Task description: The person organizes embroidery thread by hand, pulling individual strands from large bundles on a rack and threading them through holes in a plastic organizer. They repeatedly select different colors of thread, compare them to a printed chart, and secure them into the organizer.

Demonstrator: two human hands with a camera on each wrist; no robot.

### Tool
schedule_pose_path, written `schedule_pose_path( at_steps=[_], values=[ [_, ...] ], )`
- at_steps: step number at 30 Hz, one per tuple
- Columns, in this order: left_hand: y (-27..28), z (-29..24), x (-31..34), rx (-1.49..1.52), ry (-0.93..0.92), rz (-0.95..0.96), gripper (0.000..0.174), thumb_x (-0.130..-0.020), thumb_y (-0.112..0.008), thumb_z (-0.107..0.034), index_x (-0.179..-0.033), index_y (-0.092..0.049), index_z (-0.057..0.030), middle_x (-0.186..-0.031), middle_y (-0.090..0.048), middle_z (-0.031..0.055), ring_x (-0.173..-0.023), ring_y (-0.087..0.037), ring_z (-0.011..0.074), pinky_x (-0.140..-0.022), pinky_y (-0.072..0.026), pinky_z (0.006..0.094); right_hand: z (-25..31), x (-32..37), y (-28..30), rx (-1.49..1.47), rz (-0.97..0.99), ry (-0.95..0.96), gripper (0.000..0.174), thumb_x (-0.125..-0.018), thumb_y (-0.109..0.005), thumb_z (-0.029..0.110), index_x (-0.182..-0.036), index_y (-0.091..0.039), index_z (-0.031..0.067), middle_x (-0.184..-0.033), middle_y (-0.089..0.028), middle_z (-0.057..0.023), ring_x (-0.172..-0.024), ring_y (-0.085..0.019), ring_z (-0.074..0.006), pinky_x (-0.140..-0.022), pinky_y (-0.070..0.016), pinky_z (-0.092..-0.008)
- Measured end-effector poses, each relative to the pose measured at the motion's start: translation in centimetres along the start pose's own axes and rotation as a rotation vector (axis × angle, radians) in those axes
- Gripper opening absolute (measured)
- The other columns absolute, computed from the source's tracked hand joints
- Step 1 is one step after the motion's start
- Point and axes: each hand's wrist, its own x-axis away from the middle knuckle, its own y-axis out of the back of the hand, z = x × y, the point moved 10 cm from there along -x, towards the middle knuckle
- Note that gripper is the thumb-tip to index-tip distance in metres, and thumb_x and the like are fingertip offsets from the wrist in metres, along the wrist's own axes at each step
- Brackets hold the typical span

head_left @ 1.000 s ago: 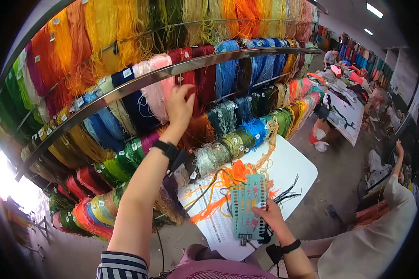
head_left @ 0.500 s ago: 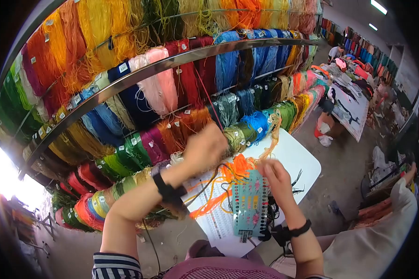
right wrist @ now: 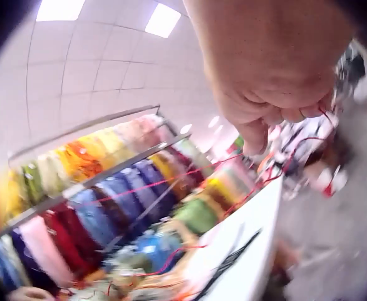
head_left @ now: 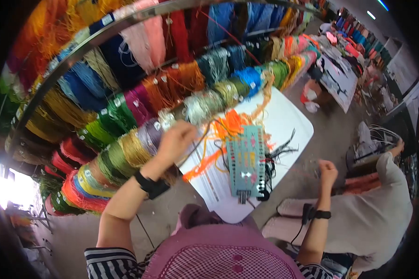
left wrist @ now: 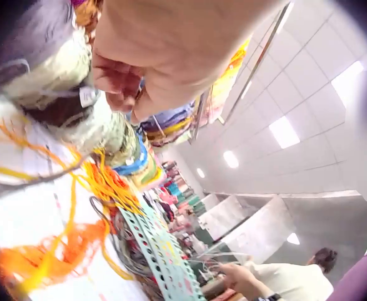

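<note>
My right hand (head_left: 328,173) is held out right of the white board (head_left: 291,116), its curled fingers pinching a red thread (right wrist: 299,147). That thread runs from the red skeins (head_left: 174,35) on the rack, slanting down toward the right. My left hand (head_left: 177,139) hovers by the lower row of skeins, near the board's left edge, with loosely curled fingers. No thread shows in its grasp in the left wrist view. A pale green card with holes along both sides (head_left: 246,160) lies on the board, beside orange yarn (head_left: 233,123) and black strands (head_left: 284,144).
Metal rails (head_left: 125,23) carry rows of coloured skeins across the front and left. A printed sheet (head_left: 205,179) lies under the orange yarn. A person in light clothing (head_left: 358,204) sits close on the right. Behind stands a table (head_left: 342,81) heaped with cloth.
My left hand has come down from the rack, drawing out the red thread, and moved back left. My right hand has left the green card and swung right with the thread. The head view has tilted down.
</note>
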Motion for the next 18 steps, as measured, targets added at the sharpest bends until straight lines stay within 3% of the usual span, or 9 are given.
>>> schedule_pose_path(
  at_steps=[1,2,4,6,8,10,13,14,18],
  values=[
    [1.7,0.0,-0.1,-0.005,0.016,-0.083,0.009,-0.087,-0.064,-0.007,-0.094,-0.066,-0.0028,-0.081,-0.063,0.0077,-0.079,-0.062,0.0186,-0.07,-0.049,0.0305,-0.5,-0.4,4.7,0.326,-0.174,0.023,0.013,-0.083,-0.071,0.015,-0.084,-0.069,0.0022,-0.077,-0.067,0.0021,-0.071,-0.056,-0.0086,-0.069,-0.0455,-0.0248],
    [2.1,1.4,0.0,0.035,0.117,-0.108,0.009,-0.088,-0.062,-0.01,-0.091,-0.067,-0.0029,-0.085,-0.065,0.0088,-0.072,-0.063,0.0198,-0.064,-0.0492,0.0296,-3.7,-1.2,8.7,0.301,-0.308,-0.008,0.017,-0.084,-0.071,0.019,-0.079,-0.066,0.003,-0.071,-0.062,0.0034,-0.068,-0.052,-0.0084,-0.067,-0.0446,-0.0256],
    [-1.8,4.2,1.1,0.41,0.42,0.103,0.018,-0.092,-0.061,-0.018,-0.09,-0.068,-0.0005,-0.08,-0.067,0.007,-0.066,-0.063,0.0128,-0.059,-0.0487,0.0261,-2.6,-1.8,10.9,0.231,-0.349,0.054,0.016,-0.087,-0.069,0.017,-0.081,-0.063,0.0026,-0.072,-0.058,0.0024,-0.07,-0.05,-0.0084,-0.067,-0.0443,-0.0257],
    [-6.6,3.3,2.3,0.431,0.543,0.365,0.031,-0.094,-0.06,-0.029,-0.09,-0.068,0.0006,-0.074,-0.067,0.0052,-0.059,-0.061,0.0095,-0.054,-0.0473,0.0235,1.6,-2.5,8.3,-0.118,-0.358,0.266,0.013,-0.089,-0.065,0.013,-0.083,-0.06,0.0031,-0.078,-0.056,0.0003,-0.076,-0.051,-0.0078,-0.07,-0.0445,-0.0247],
    [-11.4,3.1,3.8,0.595,0.711,0.426,0.04,-0.094,-0.059,-0.037,-0.09,-0.066,0.0021,-0.07,-0.065,0.0049,-0.058,-0.061,0.0103,-0.052,-0.0451,0.0224,8.7,-0.8,1.3,-0.427,-0.228,0.169,0.005,-0.091,-0.057,0.007,-0.088,-0.057,0.0038,-0.082,-0.057,-0.0015,-0.081,-0.055,-0.0083,-0.074,-0.0444,-0.0225],
    [-16.0,3.9,4.1,0.746,0.758,0.483,0.03,-0.093,-0.063,-0.029,-0.093,-0.062,0.0005,-0.075,-0.065,0.0046,-0.066,-0.063,0.0105,-0.056,-0.0472,0.0224,15.2,2.0,-6.1,-0.192,-0.047,0.277,0.007,-0.093,-0.06,0.012,-0.094,-0.06,0.0051,-0.081,-0.058,0.0008,-0.073,-0.056,-0.0073,-0.062,-0.0413,-0.0211],
    [-17.7,3.8,3.6,0.844,0.78,0.308,0.017,-0.09,-0.066,-0.017,-0.097,-0.059,-0.0023,-0.081,-0.065,0.0037,-0.073,-0.063,0.0105,-0.062,-0.0497,0.0232,17.8,6.9,-17.4,-0.318,0.417,0.073,0.007,-0.09,-0.064,0.009,-0.09,-0.065,0.0027,-0.081,-0.064,-0.0012,-0.072,-0.058,-0.0087,-0.067,-0.0468,-0.0223],
    [-17.9,3.3,3.6,0.844,0.786,0.311,0.017,-0.09,-0.066,-0.017,-0.097,-0.059,-0.0023,-0.081,-0.065,0.0037,-0.073,-0.063,0.0105,-0.062,-0.0497,0.0232,19.2,8.0,-19.5,-0.204,0.415,0.295,0.007,-0.089,-0.063,0.008,-0.093,-0.065,0.0028,-0.084,-0.066,-0.0063,-0.073,-0.061,-0.0122,-0.069,-0.0483,-0.0239],
    [-16.7,0.3,3.0,1.025,0.744,0.309,0.012,-0.089,-0.064,-0.005,-0.1,-0.058,-0.0042,-0.085,-0.067,0.0023,-0.075,-0.063,0.0073,-0.067,-0.0523,0.0213,18.1,11.3,-25.6,-0.301,0.715,0.038,0.01,-0.089,-0.062,0.008,-0.097,-0.065,0.0021,-0.081,-0.07,-0.0081,-0.071,-0.066,-0.0131,-0.067,-0.0511,-0.0254]
  ],
)
